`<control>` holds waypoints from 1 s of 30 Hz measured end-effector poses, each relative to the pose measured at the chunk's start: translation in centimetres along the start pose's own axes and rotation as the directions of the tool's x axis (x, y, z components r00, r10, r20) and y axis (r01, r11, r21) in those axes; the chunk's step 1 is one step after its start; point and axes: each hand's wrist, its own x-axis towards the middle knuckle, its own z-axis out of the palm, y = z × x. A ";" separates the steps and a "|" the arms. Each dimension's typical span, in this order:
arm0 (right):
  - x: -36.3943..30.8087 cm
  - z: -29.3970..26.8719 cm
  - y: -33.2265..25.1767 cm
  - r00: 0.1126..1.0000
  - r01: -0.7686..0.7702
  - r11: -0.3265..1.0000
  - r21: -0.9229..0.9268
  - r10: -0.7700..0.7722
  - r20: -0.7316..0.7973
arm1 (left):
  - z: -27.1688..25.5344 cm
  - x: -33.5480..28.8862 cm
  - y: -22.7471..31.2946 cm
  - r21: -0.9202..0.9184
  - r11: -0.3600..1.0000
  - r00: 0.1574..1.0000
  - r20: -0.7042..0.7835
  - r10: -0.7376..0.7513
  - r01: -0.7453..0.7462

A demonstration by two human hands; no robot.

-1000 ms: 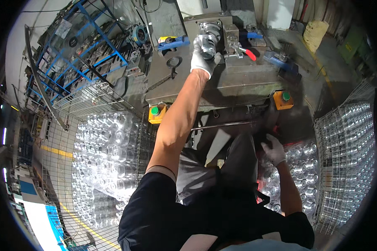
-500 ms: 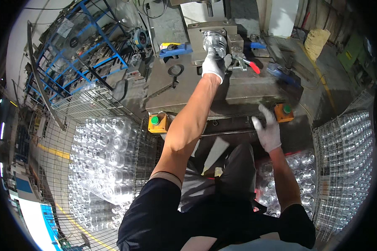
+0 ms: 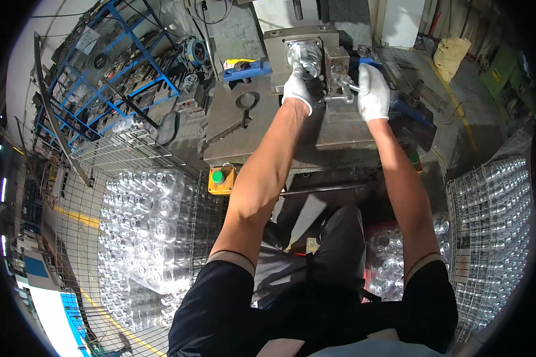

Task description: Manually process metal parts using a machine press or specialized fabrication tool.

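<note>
A shiny round metal part (image 3: 307,57) sits in the square opening of a steel fixture block (image 3: 276,44) on the machine table. My gloved left hand (image 3: 298,89) is closed on the part's near side, thumb up along it; its other fingers are partly in shadow. Just right of the block is a toggle clamp (image 3: 341,89), its metal lever running to my gloved right hand (image 3: 373,93). That hand is wrapped round the lever's handle, hiding its red grip. Behind the hands a vertical spindle (image 3: 298,9) hangs over the fixture.
Blue hold-down clamps (image 3: 247,72) are on the table, with a ring-ended tool (image 3: 247,102) at left. An orange button box (image 3: 221,179) with a green button is at the front edge. Wire cages of shiny metal parts flank me, left (image 3: 149,226) and right (image 3: 488,238).
My right hand has risen from beside the right button box to the toggle clamp and closed round its red handle. My left hand stays on the metal part.
</note>
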 end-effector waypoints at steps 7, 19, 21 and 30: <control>5.3 1.5 3.0 0.897 -0.325 0.932 -0.160 0.357 0.259 | -2.6 1.4 -16.9 0.866 -0.343 0.444 0.485 0.754 -0.363; -12.1 -11.7 3.2 0.945 0.165 0.866 -0.472 -0.002 0.327 | -14.4 -22.0 -24.7 -0.287 -0.646 0.452 0.886 0.102 0.708; -13.6 -12.6 5.1 0.921 0.073 0.828 -0.556 0.158 0.357 | -14.8 -25.7 -24.5 -0.363 -0.421 0.447 0.886 0.119 0.831; -15.3 -12.2 7.1 0.800 0.282 0.543 -0.791 0.322 0.507 | -16.1 -28.7 -23.4 -0.347 -0.279 0.411 0.884 0.221 0.896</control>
